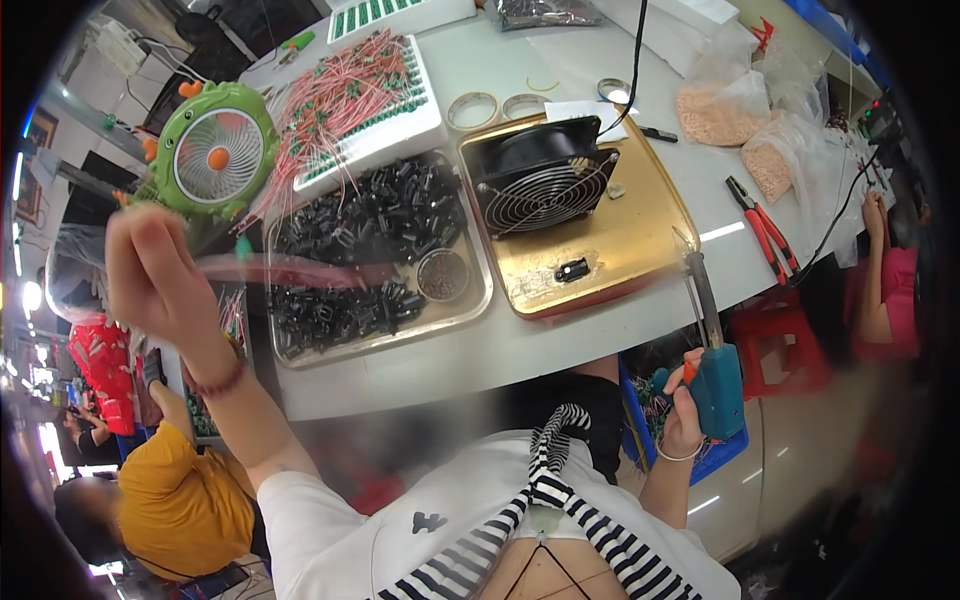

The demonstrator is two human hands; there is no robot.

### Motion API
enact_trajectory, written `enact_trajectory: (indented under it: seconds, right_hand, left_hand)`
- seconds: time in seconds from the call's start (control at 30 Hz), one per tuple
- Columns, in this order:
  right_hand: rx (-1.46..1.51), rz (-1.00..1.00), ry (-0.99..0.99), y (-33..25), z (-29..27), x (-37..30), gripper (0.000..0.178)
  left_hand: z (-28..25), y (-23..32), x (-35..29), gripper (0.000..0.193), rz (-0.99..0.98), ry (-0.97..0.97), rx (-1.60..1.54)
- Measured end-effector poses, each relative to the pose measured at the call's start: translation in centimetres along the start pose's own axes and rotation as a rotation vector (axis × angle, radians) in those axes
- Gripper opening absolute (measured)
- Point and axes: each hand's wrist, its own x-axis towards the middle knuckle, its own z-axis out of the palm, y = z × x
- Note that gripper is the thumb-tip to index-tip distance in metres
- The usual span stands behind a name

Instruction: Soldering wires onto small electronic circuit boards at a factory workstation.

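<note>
My left hand (165,280), blurred by motion, is raised in a fist at the left, beyond the table edge. A smeared reddish strip (290,270) stretches from beside it across a clear tray (478,300) of black parts (375,205). I cannot make out what the fist holds. My right hand (683,415) is closed round the teal pistol handle of a soldering gun (718,390). The gun's tip points up, close to the right edge of a gold tray (630,250). On that tray lie a small black component (573,270) and a black fan (545,180) with a wire grille.
A green toy-shaped fan (215,150) stands left of a white foam tray (425,115) with pink wires (345,85). Red-handled pliers (765,235) and bags of beige pieces (720,115) lie right. Below the table is a blue bin (735,445). Other people sit on both sides.
</note>
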Motion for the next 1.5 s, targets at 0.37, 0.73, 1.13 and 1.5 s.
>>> enact_trajectory:
  seconds: [0.37, 0.73, 1.13, 1.5]
  right_hand:
    - [-0.039, 0.041, -0.036, -0.1, 0.2, -0.5, 0.040]
    - [-0.085, 0.023, -0.013, -0.2, 0.4, -1.1, 0.040]
    - [-0.120, 0.060, -0.034, -0.1, 1.0, -0.4, 0.046]
    - [-0.133, 0.042, -0.030, 0.1, 0.9, -0.3, 0.047]
  left_hand:
    - [4.3, -0.5, -14.6, 0.024, -0.976, -1.045, -0.399]
    - [4.4, -1.6, -17.1, 0.021, -1.349, -0.623, -0.999]
    - [7.0, 0.7, -14.5, 0.015, -0.522, -0.762, -0.141]
    - [7.5, 1.2, -14.5, 0.015, -0.369, -0.811, 0.110]
